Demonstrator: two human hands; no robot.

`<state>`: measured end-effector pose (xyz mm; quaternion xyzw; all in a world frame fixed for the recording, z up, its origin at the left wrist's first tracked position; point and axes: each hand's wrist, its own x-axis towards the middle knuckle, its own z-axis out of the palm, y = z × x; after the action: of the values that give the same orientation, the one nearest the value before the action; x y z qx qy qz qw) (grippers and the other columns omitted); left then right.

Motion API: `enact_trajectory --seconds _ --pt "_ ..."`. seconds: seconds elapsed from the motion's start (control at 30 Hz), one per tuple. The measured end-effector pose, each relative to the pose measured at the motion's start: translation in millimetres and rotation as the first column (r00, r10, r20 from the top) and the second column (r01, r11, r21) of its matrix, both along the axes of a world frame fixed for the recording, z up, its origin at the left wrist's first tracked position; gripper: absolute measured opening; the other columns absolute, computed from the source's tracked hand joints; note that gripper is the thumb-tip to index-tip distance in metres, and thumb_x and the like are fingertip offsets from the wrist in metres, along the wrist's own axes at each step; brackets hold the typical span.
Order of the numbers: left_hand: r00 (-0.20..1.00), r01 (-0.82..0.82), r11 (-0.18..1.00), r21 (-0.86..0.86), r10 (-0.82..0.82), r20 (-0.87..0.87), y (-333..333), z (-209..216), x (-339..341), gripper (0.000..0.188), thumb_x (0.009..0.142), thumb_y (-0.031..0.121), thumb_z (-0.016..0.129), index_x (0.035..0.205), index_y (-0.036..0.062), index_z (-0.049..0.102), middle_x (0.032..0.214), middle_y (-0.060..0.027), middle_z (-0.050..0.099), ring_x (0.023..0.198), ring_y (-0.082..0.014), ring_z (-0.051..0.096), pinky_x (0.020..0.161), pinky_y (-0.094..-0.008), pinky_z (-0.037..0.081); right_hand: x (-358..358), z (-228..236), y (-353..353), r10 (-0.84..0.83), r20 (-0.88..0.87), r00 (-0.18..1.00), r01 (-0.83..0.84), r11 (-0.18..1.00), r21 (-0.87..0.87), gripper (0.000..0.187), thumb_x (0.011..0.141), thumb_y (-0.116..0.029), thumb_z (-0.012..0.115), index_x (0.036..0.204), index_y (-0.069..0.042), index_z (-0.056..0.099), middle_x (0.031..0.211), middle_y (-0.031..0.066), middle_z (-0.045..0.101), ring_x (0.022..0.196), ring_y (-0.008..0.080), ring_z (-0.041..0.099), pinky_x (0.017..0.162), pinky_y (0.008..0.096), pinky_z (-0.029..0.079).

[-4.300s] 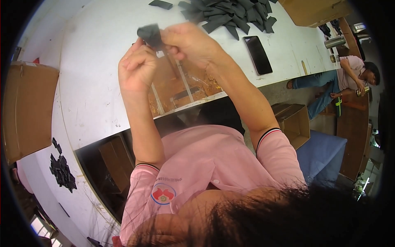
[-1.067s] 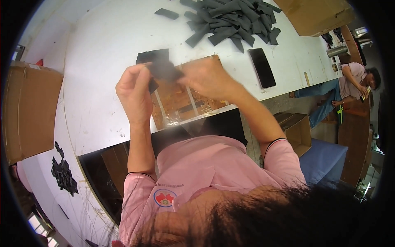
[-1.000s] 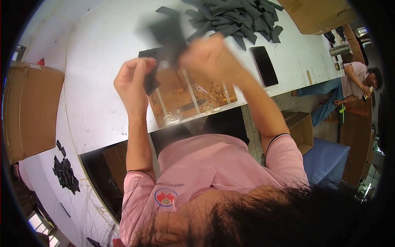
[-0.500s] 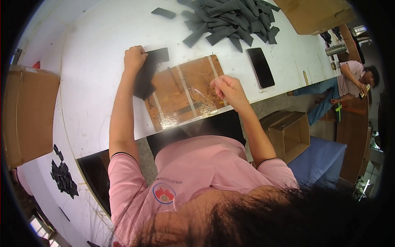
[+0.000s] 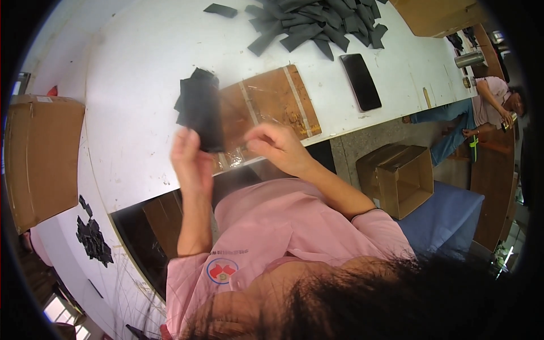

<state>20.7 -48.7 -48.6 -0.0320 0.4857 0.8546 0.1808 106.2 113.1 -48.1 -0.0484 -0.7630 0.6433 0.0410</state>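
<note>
Beside the brown board (image 5: 300,105) lies a small stack of dark grey, fabric-like pieces (image 5: 198,96). My left hand (image 5: 191,161) is at the near end of this stack, blurred, its fingers closed on the edge of a dark piece (image 5: 211,133). Over the near part of the board hovers my right hand (image 5: 277,147), with fingers curled together. Whatever its fingertips may hold is too small and smeared to make out. Clear tape and pale strips run across the board, which reaches the table's near edge.
A heap of dark grey pieces (image 5: 323,25) covers the far table (image 5: 136,51), with one loose piece (image 5: 221,10) left of it. A black phone (image 5: 361,82) lies to the right. Cartons stand left (image 5: 42,161) and lower right (image 5: 396,178). Another person (image 5: 490,105) sits at far right.
My left hand has come nearer to me, from the far end of the dark pieces to their near end. My right hand has shifted left and nearer over the board.
</note>
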Motion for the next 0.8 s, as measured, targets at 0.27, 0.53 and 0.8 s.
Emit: enact_trajectory --seconds 0.27,0.53,0.8 --pt "0.976 0.111 0.975 0.195 -0.144 0.165 23.8 -15.4 76.5 0.005 0.084 0.006 0.047 0.087 0.0082 0.045 0.08 0.0008 0.05 0.075 -0.0076 0.046 0.073 -0.0245 0.039 -3.0 -9.7 -10.2 -0.208 0.124 0.97 0.242 0.846 -0.475 0.01 0.076 -0.008 0.059 0.08 0.001 0.059 0.071 -0.0006 0.056 0.064 0.0055 0.05 0.058 0.018 0.039" --pt "0.946 0.314 0.934 0.172 -0.323 0.027 19.0 -1.2 33.2 0.031 0.086 0.023 0.044 0.105 -0.0004 0.048 0.09 -0.0036 0.054 0.076 -0.0112 0.05 0.067 -0.0258 0.041 21.4 -7.1 19.2 -0.116 -0.135 0.984 0.103 0.99 -0.097 0.008 0.074 -0.006 0.058 0.076 0.001 0.058 0.064 0.0028 0.055 0.06 0.0079 0.049 0.054 0.0221 0.039" --pt "0.701 0.66 0.657 -0.364 -0.713 -0.017 22.9 27.1 7.4 0.011 0.079 0.012 0.054 0.084 0.0024 0.056 0.07 0.0032 0.054 0.058 -0.0037 0.045 0.05 -0.0168 0.035 28.1 10.8 32.2 0.119 -0.217 0.969 -0.048 0.951 0.307 0.008 0.071 -0.003 0.058 0.077 0.002 0.055 0.071 0.0105 0.055 0.064 0.0232 0.052 0.058 0.0286 0.041"
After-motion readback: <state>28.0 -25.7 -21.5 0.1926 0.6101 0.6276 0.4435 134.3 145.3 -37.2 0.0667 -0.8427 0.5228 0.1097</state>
